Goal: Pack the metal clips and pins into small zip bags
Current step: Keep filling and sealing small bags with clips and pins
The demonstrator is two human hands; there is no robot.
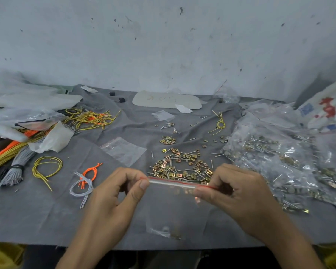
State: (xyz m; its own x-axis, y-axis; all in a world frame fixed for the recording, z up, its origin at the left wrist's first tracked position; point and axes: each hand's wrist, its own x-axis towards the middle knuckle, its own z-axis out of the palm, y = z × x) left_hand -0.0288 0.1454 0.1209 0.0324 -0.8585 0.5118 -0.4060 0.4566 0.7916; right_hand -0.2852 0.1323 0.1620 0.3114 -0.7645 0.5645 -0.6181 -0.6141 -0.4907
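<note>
here the left hand (114,191) and right hand (239,189) pinch the zip bag (175,206) by its red-edged top, seemingly with clips inside.

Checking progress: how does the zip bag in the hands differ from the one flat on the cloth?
The held bag hangs, pinched at its top by left hand and right hand; the flat bag lies untouched on the cloth. The held bag contains a few pins and clips; the flat bag looks empty. Both are clear, red-striped.
</note>
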